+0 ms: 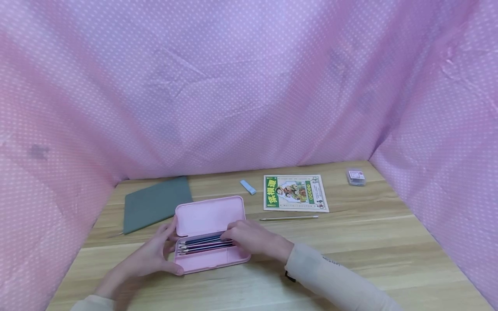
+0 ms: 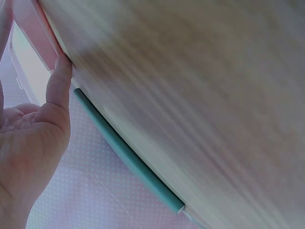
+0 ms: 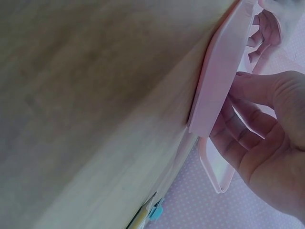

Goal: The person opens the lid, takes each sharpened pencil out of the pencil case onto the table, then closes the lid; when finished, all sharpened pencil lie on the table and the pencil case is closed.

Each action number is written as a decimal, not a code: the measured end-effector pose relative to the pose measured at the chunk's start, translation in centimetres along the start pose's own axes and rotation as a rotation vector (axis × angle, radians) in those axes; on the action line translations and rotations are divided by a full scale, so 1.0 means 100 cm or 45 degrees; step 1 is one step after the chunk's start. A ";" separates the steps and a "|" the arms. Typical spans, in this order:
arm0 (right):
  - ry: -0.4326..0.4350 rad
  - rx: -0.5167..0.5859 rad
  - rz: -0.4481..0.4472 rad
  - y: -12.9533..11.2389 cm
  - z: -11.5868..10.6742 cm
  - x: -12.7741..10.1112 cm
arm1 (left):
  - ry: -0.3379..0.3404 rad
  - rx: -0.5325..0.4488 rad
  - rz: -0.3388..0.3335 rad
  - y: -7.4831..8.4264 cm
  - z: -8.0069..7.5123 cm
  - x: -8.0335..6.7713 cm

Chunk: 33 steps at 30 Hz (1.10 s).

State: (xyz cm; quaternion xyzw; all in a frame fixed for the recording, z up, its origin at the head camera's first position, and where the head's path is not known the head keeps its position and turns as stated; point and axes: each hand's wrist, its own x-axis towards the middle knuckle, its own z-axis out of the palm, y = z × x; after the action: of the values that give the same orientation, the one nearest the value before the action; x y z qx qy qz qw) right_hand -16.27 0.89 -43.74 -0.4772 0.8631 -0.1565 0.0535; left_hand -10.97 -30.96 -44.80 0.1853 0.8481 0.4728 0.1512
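While its lid (image 1: 210, 214) stands raised, a pink case (image 1: 204, 261) lies open on the table (image 1: 350, 255)

Leftmost, a green notebook (image 1: 155, 205) is partly hidden by that lid. The left hand (image 1: 153, 255) is spread, touching the case's left end. Pencils (image 1: 204, 245) lie in the rear compartment; the right hand (image 1: 254, 237) covers their right ends, fingers bent inside, whether pinching one I cannot tell. Rightward: a light-blue strip (image 1: 247, 187), loose pencil (image 1: 289, 218), booklet (image 1: 295, 193), clear box (image 1: 355, 177).

You face pink cloth (image 1: 249, 86) across the top, a green notebook (image 1: 157, 203) lower left, an illustrated booklet (image 1: 294, 193) right of center.
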 end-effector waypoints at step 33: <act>0.069 0.049 -0.033 0.008 -0.038 -0.043 | 0.003 0.026 0.006 -0.001 0.001 0.001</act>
State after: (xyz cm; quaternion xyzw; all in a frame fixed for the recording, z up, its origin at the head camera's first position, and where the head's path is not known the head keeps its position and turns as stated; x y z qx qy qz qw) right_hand -15.52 5.72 -40.69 -0.4826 0.8549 -0.1866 0.0372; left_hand -11.01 -30.94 -44.97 0.1882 0.8527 0.4645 0.1472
